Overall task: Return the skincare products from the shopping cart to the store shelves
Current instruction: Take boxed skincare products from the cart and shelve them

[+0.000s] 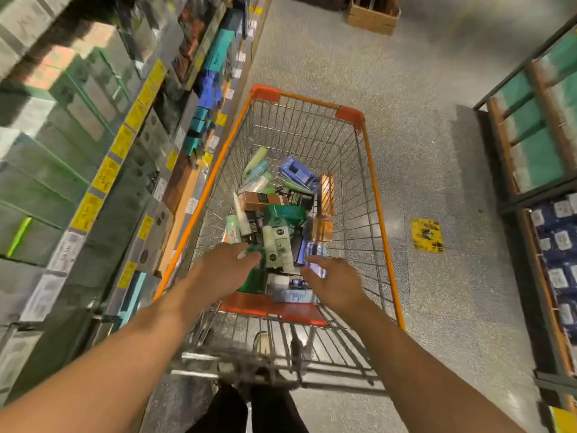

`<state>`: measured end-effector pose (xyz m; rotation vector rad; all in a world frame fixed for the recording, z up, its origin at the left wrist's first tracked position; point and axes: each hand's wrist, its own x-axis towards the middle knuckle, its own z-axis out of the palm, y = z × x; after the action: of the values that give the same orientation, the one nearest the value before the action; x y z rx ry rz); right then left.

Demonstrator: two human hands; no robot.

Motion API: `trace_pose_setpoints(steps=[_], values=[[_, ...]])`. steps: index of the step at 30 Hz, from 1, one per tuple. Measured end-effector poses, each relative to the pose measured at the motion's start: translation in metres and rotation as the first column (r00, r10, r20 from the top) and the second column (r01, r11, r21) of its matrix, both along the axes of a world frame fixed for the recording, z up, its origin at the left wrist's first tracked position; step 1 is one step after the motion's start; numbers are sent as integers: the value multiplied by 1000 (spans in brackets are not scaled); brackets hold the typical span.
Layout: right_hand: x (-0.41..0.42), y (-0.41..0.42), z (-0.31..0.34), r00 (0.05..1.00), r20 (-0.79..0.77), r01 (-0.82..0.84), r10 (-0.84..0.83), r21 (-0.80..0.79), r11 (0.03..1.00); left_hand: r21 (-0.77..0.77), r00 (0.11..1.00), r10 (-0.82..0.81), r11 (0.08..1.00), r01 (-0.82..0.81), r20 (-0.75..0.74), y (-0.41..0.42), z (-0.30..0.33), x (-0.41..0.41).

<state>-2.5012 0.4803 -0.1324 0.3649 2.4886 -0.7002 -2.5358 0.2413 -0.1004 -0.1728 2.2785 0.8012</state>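
I have both hands reaching into the shopping cart (371,170), which is parked beside the shelves (131,126) for short carries. My left hand (224,267) touches a green box (253,276); my right hand (331,276) hovers empty, fingers spread, above the heaped skincare products (278,220).

Head view. A wire shopping cart (371,195) with orange rim fills the centre, holding a pile of skincare products (278,214): boxes, tubes and bottles. Left hand (224,267) and right hand (331,282), fingers spread, reach over the pile's near end at 6 o'clock. Stocked store shelves (93,135) run along 9 o'clock; a cardboard box (373,17) sits on the floor at 12 o'clock.
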Motion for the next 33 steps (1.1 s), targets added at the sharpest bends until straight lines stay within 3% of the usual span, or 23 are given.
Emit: trace_pose_setpoints(steps=[4,7,9,11,15,19,21,25,28,33], values=[[-67,-5,-52,999,-47,6,-11,-95,995,37,987,142,989,-145,69,15,-35,-43],[-120,-13,-101,994,-108,-18,2,-144,989,-73,996,82,994,-81,19,22,-70,-72],[-151,-24,-135,990,-139,-59,38,-152,987,-118,997,52,992,-44,65,28,-92,-85],[-181,-36,-171,979,-170,-138,114,-140,980,-119,982,167,981,-156,85,32,-117,-97],[-233,-55,-229,915,-202,-350,348,29,936,-86,951,298,953,-291,81,36,-156,-111],[-269,-77,-272,857,-175,-449,485,209,869,-171,935,290,951,-258,202,40,-170,-113],[-275,-87,-289,836,-155,-488,527,229,842,-191,923,336,934,-302,189,40,-177,-112],[-263,-99,-294,851,-327,-362,411,202,910,-94,826,494,868,-488,272,38,-182,-113],[-247,-97,-284,791,-384,-397,475,269,878,-27,719,601,774,-633,350,40,-179,-115],[-204,-82,-263,747,-646,-171,157,42,984,-4,601,692,657,-754,399,47,-171,-114]])
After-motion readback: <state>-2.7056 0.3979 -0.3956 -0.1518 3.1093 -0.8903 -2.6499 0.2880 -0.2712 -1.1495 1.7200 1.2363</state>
